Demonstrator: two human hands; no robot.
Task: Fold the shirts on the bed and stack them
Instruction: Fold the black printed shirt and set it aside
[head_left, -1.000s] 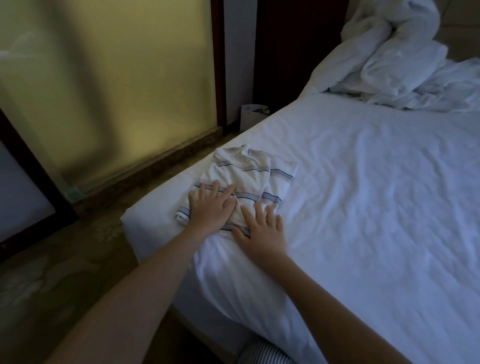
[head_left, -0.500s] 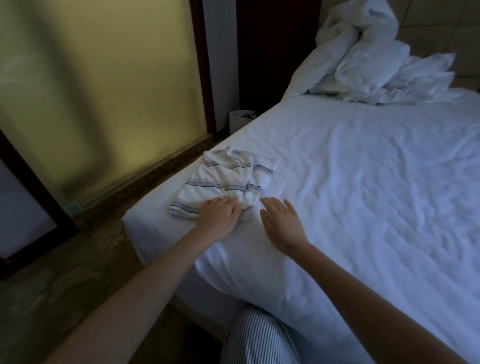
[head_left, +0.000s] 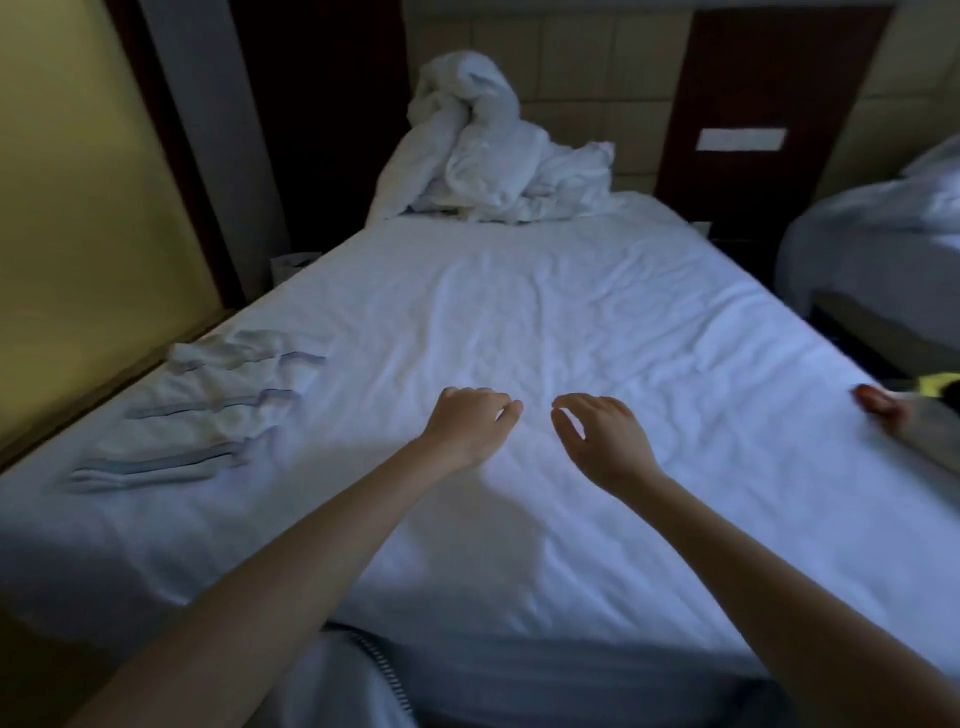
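White striped shirt (head_left: 197, 410) folded at the left of the bed (head_left: 519, 312) | our left hand (head_left: 467, 428) and right hand (head_left: 605, 441) hover loosely curled, holding nothing

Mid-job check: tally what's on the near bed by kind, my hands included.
Folded striped shirt: 1
Crumpled white duvet: 1
Grey item at the right edge, cut off, kind unclear: 1
Hands, both empty: 2, left hand and right hand
Total: 5
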